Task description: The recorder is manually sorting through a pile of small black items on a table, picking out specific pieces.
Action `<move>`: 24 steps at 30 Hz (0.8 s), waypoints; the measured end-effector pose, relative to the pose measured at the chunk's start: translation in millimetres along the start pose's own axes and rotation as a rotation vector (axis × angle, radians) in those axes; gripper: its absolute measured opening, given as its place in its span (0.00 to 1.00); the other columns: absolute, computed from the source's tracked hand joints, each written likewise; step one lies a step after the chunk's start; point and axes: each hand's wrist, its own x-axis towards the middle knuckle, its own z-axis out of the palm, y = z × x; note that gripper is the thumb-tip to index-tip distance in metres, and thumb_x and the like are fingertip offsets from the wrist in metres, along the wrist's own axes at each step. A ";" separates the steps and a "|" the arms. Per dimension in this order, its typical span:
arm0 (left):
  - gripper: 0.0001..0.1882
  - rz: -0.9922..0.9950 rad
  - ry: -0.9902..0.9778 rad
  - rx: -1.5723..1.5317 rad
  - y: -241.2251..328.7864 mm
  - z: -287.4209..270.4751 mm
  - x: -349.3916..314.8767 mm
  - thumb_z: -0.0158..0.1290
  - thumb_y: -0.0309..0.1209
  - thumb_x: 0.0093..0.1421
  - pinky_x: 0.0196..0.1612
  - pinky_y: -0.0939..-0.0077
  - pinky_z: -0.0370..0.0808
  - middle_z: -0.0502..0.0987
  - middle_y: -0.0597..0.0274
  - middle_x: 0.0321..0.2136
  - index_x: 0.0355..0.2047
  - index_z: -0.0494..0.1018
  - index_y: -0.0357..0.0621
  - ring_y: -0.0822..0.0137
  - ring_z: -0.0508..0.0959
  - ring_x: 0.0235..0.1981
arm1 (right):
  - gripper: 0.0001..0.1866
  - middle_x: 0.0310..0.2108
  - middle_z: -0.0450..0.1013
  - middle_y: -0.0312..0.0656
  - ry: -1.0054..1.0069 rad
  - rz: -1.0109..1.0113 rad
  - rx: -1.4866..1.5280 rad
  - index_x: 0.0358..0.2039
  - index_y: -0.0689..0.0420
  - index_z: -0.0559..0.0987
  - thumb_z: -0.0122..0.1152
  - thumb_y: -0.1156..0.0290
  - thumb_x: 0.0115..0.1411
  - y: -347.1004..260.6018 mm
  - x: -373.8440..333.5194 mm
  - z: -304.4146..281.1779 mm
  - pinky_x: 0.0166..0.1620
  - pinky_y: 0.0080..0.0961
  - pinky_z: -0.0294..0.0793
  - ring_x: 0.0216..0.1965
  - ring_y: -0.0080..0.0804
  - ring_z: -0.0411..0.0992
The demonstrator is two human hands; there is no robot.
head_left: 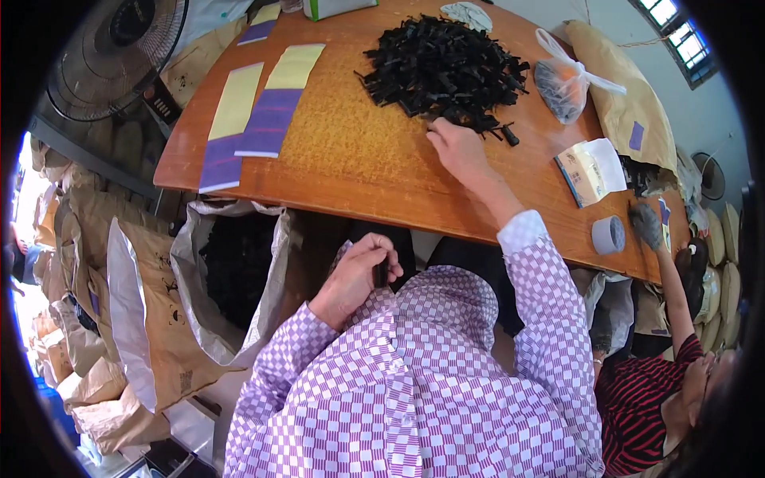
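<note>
A heap of short black pieces [446, 68], some strip-like, lies on the brown wooden table [343, 171]. At its near edge is my right hand [460, 151], fingers bent together over the tabletop; whatever they pinch is hidden. My left hand [355, 275] is closed in front of my body, below the table edge, around a dark piece [380, 276] that shows beside the fingers. One loose black piece [510, 135] lies just right of the heap. To the left of my lap stands an open white-lined sack [275, 263] with black contents.
Yellow-and-purple paper strips [275, 119] lie on the table's left. On the right are a clear plastic bag [562, 92], an opened box [586, 175], a tape roll [608, 235] and a large paper sack [617, 95]. A co-worker's gloved hand [645, 225] is at the right edge. A fan [115, 48] stands upper left.
</note>
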 end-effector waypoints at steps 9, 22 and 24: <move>0.29 0.242 0.085 0.406 32.8 39.9 35.3 0.53 0.31 0.58 0.25 0.85 0.65 0.71 0.61 0.32 0.56 0.56 0.34 0.75 0.70 0.27 | 0.10 0.20 0.66 0.28 -0.216 0.456 1.028 0.33 0.56 0.73 0.47 0.65 0.65 -72.0 -80.8 -42.2 0.21 0.09 0.54 0.18 0.11 0.57; 0.24 0.431 0.032 1.157 -8.6 47.0 25.2 0.51 0.21 0.56 0.32 0.73 0.74 0.76 0.52 0.30 0.53 0.59 0.38 0.66 0.78 0.31 | 0.06 0.18 0.61 0.27 -0.067 0.634 1.354 0.30 0.58 0.68 0.53 0.72 0.63 -89.6 -151.3 -12.4 0.20 0.12 0.56 0.18 0.12 0.58; 0.23 0.478 0.022 1.165 -13.7 45.4 27.2 0.49 0.19 0.56 0.33 0.72 0.74 0.76 0.50 0.33 0.53 0.59 0.37 0.63 0.78 0.32 | 0.06 0.18 0.61 0.27 -0.065 0.653 1.368 0.30 0.58 0.68 0.52 0.72 0.63 -89.8 -155.2 -10.6 0.20 0.12 0.56 0.18 0.12 0.58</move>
